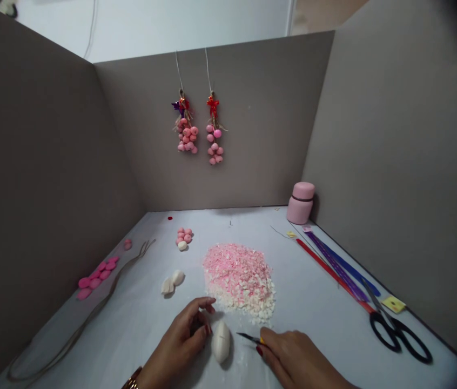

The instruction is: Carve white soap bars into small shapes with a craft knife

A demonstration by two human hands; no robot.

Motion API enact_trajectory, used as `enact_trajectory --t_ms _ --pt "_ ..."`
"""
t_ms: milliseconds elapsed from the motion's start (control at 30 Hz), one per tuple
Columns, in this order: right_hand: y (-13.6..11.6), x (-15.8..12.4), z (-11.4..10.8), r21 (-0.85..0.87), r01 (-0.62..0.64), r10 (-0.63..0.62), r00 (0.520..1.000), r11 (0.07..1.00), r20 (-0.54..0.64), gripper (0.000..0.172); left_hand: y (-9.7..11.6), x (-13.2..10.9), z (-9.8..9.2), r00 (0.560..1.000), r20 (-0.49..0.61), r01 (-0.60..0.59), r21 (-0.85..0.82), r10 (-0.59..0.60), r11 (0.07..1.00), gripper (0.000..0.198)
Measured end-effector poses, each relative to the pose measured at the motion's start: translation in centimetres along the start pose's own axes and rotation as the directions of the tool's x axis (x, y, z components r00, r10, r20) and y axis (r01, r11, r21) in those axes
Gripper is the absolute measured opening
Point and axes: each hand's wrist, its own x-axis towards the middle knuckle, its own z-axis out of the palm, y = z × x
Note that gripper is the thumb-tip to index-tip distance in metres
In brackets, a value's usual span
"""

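A white oval piece [221, 342], perhaps soap, lies on the table with a short line cut across its top. My left hand [190, 329] rests just left of it, index finger stretched out and the others loosely bent, holding nothing. To the right, my right hand [291, 354] is closed round a small craft knife [248, 338] with a dark blade and a bit of yellow-orange at the handle. The blade points left toward the oval, a small gap apart. Beyond both hands sits a heap of pink and white shavings [239, 275].
Two white lumps [172, 282], small pink balls [183, 236] and bright pink ovals [96, 276] lie left, near twine [109, 294]. At right are ribbons [334, 270], black-handled scissors [398, 335] and a pink jar [301, 203]. Bead bunches [187, 132] hang on the grey back panel [261, 135].
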Motion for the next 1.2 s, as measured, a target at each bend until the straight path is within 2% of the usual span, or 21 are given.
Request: enact_trajectory --t_ms 267,567,767,1000,1200 --pt "0.2 -0.1 0.2 -0.001 0.012 -0.012 1.0 1.0 -0.026 0.02 0.1 0.2 0.2 1.0 0.012 0.009 -0.06 -0.008 0.998 0.035" --pt "-0.4 -0.1 -0.5 -0.02 -0.024 0.025 0.999 1.0 0.048 0.02 -0.2 0.3 0.2 1.0 0.013 -0.008 -0.086 0.009 0.996 0.036" --pt "-0.3 -0.1 -0.3 -0.025 -0.012 0.013 0.999 1.0 0.031 0.019 -0.3 0.3 0.2 1.0 0.015 -0.001 -0.098 0.002 0.995 0.035" --pt "-0.5 0.0 -0.5 -0.045 -0.015 0.017 0.999 0.999 0.046 0.019 0.5 0.1 0.1 0.999 -0.016 0.029 -0.101 -0.031 0.994 0.03" --pt "-0.5 -0.1 -0.8 -0.055 -0.033 0.038 0.995 0.998 0.091 0.02 0.8 0.3 0.1 0.999 -0.005 0.036 -0.094 -0.036 0.995 0.036"
